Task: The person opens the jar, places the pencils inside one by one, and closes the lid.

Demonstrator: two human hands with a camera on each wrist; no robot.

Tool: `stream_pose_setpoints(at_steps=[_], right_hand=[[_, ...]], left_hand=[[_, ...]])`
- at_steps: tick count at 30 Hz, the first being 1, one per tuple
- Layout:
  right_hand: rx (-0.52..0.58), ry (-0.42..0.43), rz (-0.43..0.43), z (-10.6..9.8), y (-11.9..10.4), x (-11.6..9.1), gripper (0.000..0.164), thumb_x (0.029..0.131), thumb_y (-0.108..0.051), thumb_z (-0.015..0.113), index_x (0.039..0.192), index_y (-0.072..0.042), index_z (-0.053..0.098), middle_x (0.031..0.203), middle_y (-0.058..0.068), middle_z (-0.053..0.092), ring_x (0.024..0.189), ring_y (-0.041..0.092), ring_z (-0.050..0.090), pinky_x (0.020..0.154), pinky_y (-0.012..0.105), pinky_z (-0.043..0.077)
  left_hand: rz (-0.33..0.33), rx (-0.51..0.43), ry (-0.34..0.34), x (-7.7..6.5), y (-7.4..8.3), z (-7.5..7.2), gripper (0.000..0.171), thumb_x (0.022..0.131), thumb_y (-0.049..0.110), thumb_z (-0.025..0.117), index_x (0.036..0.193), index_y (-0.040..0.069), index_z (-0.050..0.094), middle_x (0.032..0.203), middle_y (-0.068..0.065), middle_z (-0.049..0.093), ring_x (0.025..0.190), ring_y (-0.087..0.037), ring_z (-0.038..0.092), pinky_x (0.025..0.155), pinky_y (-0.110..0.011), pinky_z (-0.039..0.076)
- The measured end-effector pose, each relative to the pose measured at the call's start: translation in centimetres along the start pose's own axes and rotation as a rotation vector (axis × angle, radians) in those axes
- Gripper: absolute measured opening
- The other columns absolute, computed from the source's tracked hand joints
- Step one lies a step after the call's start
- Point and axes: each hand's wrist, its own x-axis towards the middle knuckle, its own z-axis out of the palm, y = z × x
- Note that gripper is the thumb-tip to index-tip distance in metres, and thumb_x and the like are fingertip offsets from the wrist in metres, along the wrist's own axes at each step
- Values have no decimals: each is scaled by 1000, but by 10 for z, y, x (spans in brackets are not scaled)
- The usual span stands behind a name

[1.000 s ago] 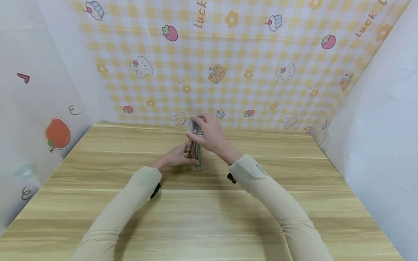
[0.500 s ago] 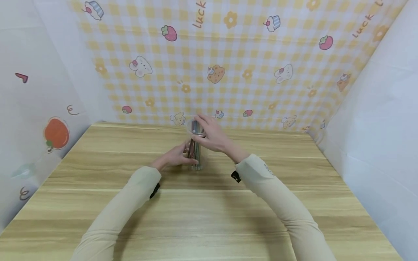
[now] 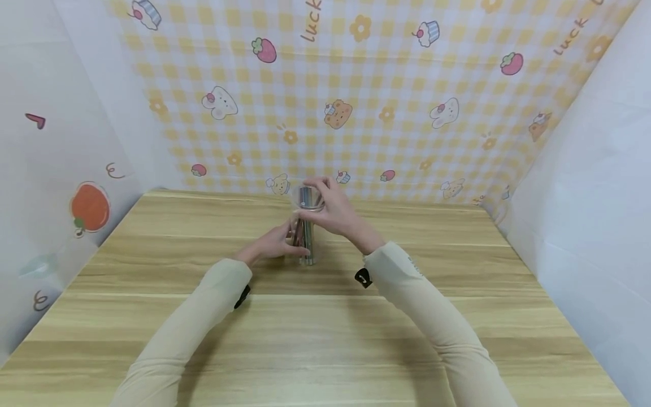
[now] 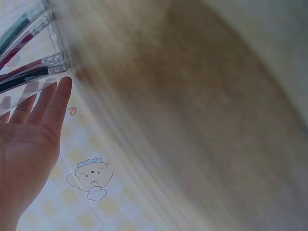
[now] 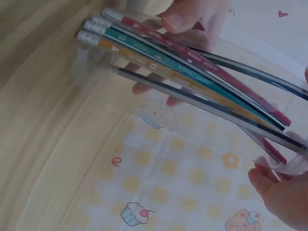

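Observation:
A clear plastic cylinder (image 3: 307,261) stands upright on the table near the back wall. Inside it are several pencils (image 5: 163,60), red, green, yellow and dark, with their eraser ends down at the base. My left hand (image 3: 274,243) grips the cylinder's lower half, thumb in front and fingers behind. Around the clear top end (image 5: 294,163), the thumb and fingers of my right hand (image 3: 333,212) are curled at opposite sides of the rim. In the left wrist view, the palm and fingers of my left hand (image 4: 31,139) show beside the pencils' eraser ends.
The wood-grain table (image 3: 325,345) reaches to a back wall hung with yellow checked cloth (image 3: 376,130). White cloth walls (image 3: 590,186) close in both sides. Black wrist straps (image 3: 363,277) show below the sleeves.
My right hand's fingers have shifted slightly right around the cylinder's top, uncovering more of it. The left hand and the cylinder stay in place.

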Motion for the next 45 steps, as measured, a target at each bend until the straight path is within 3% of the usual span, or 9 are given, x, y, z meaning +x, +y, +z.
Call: stream_pose_setpoints(at_steps=[4,9,16,22,28,37,45], right_hand=[[16,-38,-25,-1,2,-1,64,82,-42,57,134,-11,36,134,11,28,118,23,31,92,38,34],[137,-137,-62,-10,9,-3,58,87,-31,50,138,-11,30,141,6,23,126,19,20,100,44,21],[210,-153,-16,-16,14,-2,60,83,-34,57,136,-16,35,132,5,34,116,21,35,93,45,31],[178,-115,81,-15,9,-1,66,79,-43,61,135,-17,37,120,2,39,107,17,39,88,38,36],[130,-41,162,-9,2,0,72,73,-51,64,131,-16,40,106,0,38,89,15,42,71,30,42],[163,-104,63,-8,6,3,65,79,-41,60,134,-15,37,123,2,37,102,13,41,79,29,41],[141,-131,83,-13,4,6,64,78,-43,61,133,-18,39,121,6,36,98,17,40,78,32,40]], left_hand=[[11,6,-1,0,-1,0,101,72,35,72,143,19,2,134,-15,35,118,-31,36,97,-44,29],[16,-5,8,1,0,1,97,71,33,73,142,17,9,128,-15,41,115,-31,40,96,-46,29],[5,-2,4,1,0,1,96,71,33,74,142,16,11,127,-14,43,116,-30,39,97,-47,27],[19,-8,-1,0,0,0,92,72,31,73,140,16,15,126,-12,44,115,-29,39,97,-45,28],[28,-22,-2,0,2,1,91,72,29,73,141,15,14,129,-12,42,117,-29,38,98,-43,28],[22,-27,-2,-1,1,1,93,72,30,73,141,16,13,130,-12,40,118,-29,37,98,-44,27],[37,-23,-10,0,0,0,93,73,31,72,142,17,11,129,-12,40,118,-28,37,97,-44,28]])
